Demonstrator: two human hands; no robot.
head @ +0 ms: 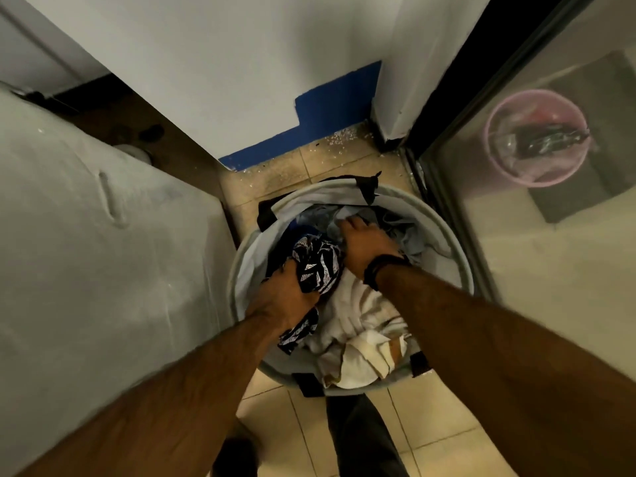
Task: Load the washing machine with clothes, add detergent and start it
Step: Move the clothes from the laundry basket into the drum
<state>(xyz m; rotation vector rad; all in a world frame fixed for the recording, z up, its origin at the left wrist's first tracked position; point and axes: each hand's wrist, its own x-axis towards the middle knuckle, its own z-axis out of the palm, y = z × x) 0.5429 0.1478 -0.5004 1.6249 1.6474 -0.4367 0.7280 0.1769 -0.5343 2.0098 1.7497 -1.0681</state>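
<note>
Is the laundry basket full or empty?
Nearly full. The basket holds crumpled clothes close to its rim, and both hands are in them.

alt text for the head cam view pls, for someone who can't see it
Seen from above, both hands reach into a round laundry basket of clothes on a tiled floor: the left hand grips a dark patterned garment, and the right hand presses into pale blue clothes. White towels lie nearest the viewer.

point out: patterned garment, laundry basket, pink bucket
patterned garment [318, 266]: head view, on the bunched dark-and-white print above the left hand.
laundry basket [457, 249]: head view, on the bare right rim.
pink bucket [495, 115]: head view, on its left rim, behind the glass.
</note>
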